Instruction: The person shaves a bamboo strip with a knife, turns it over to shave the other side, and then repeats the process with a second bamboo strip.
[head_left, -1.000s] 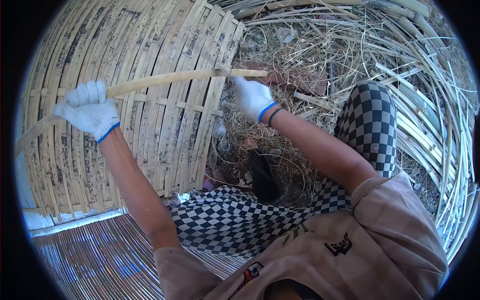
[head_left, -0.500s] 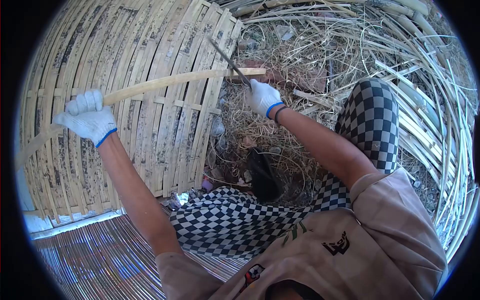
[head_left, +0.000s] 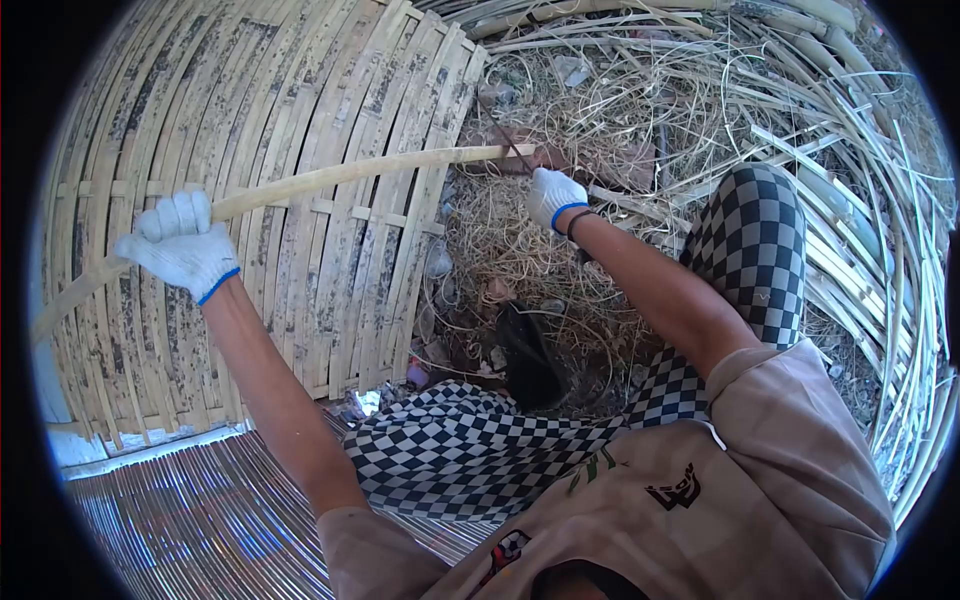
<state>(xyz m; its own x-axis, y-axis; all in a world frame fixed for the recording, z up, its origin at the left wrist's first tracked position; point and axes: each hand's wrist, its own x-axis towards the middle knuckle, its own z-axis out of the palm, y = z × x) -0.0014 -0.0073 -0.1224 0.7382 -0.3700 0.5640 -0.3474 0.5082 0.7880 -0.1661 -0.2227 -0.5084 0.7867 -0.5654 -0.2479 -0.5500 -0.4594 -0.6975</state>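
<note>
My left hand (head_left: 182,245), in a white knit glove with a blue cuff, is closed around a long pale bamboo strip (head_left: 350,172). The strip bows gently across the view, from the left edge to its tip beside my right hand. My right hand (head_left: 557,198), gloved the same way, grips a thin dark knife (head_left: 509,138). Its blade points up and to the left and crosses the strip close to the tip. The knife's handle is hidden inside the glove.
A woven bamboo panel (head_left: 330,110) spans the left side beneath the strip. Curly shavings (head_left: 620,110) cover the ground ahead, and loose bamboo strips (head_left: 850,235) are heaped at right. A black object (head_left: 528,355) lies between my legs, with a slatted surface (head_left: 190,520) at lower left.
My right hand has moved right and slightly down with the knife, its blade now nearer the strip's tip. The strip's right end sits slightly lower. My left hand has barely shifted.
</note>
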